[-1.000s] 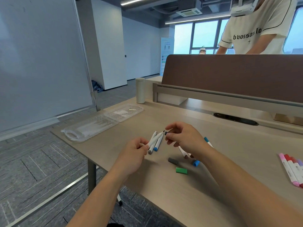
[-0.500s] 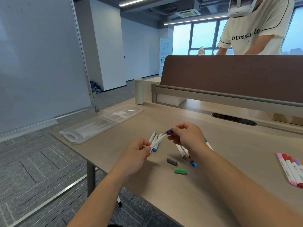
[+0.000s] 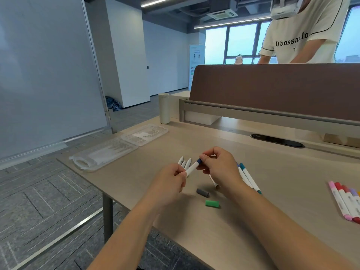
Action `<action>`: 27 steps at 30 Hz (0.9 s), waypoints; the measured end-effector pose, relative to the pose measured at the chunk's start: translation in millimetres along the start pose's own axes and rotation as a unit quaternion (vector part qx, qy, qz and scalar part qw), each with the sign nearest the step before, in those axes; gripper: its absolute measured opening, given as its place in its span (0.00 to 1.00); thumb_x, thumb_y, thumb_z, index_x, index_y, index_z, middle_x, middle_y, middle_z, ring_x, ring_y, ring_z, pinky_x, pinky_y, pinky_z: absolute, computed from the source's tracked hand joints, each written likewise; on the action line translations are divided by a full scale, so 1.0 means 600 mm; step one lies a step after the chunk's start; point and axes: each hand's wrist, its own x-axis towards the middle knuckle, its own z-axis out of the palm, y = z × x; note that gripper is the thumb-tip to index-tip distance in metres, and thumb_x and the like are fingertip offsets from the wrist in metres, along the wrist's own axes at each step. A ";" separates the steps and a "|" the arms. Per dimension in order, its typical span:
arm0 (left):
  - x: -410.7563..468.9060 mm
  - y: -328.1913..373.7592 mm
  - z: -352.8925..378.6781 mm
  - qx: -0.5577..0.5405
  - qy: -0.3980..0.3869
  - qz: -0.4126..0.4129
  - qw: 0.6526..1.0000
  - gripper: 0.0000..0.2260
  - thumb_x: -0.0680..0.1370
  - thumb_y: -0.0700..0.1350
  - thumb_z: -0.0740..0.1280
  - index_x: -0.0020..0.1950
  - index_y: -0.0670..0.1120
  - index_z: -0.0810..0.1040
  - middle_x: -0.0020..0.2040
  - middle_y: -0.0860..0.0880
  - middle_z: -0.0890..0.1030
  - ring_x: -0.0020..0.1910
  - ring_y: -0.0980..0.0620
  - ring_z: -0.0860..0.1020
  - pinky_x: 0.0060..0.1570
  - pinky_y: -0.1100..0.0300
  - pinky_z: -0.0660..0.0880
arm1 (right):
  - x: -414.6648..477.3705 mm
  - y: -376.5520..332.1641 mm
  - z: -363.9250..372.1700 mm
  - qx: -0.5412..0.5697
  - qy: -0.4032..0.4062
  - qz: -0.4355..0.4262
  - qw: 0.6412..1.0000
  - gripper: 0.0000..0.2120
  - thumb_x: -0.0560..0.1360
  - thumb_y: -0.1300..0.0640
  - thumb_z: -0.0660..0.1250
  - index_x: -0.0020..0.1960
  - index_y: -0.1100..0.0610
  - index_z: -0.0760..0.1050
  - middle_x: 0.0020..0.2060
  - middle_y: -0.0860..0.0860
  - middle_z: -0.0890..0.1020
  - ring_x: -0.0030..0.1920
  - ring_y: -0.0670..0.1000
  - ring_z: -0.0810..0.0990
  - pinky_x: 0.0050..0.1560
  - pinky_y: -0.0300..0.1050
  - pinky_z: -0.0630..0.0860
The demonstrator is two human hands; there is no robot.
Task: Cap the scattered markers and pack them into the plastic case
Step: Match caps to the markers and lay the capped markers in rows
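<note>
As one marker is held, plastic case open — paper inside

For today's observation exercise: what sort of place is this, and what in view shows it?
Probably an open-plan office: a desk with a brown divider screen and a cable slot, a large whiteboard on the left, and a ceiling air-conditioning unit.

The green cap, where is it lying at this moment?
In the head view, the green cap lies on the desk between the two forearms, just nearer the person than the grey cap.
</note>
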 end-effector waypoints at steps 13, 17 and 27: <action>0.074 0.066 0.067 0.160 0.037 -0.014 0.986 0.12 0.73 0.45 0.66 0.30 0.43 0.74 0.27 0.47 0.72 0.29 0.46 0.76 0.33 0.52 0.74 | 0.068 0.026 -0.048 -0.088 0.000 0.021 0.996 0.16 0.80 0.59 0.63 0.67 0.52 0.75 0.56 0.51 0.81 0.53 0.50 0.81 0.56 0.51 0.80; 0.104 0.060 0.086 0.218 0.040 -0.062 0.973 0.13 0.74 0.46 0.66 0.32 0.41 0.73 0.30 0.44 0.74 0.31 0.45 0.74 0.32 0.58 0.66 | 0.079 0.035 -0.063 -0.117 -0.005 0.018 0.993 0.07 0.80 0.58 0.63 0.54 0.54 0.79 0.46 0.50 0.82 0.47 0.50 0.81 0.51 0.50 0.81; 0.128 0.033 0.074 0.350 0.091 -0.025 0.932 0.14 0.78 0.49 0.65 0.37 0.41 0.78 0.33 0.45 0.77 0.35 0.45 0.77 0.31 0.59 0.67 | 0.081 0.039 -0.054 -0.124 -0.042 0.021 0.991 0.08 0.80 0.58 0.63 0.44 0.54 0.79 0.42 0.53 0.85 0.45 0.54 0.83 0.46 0.50 0.81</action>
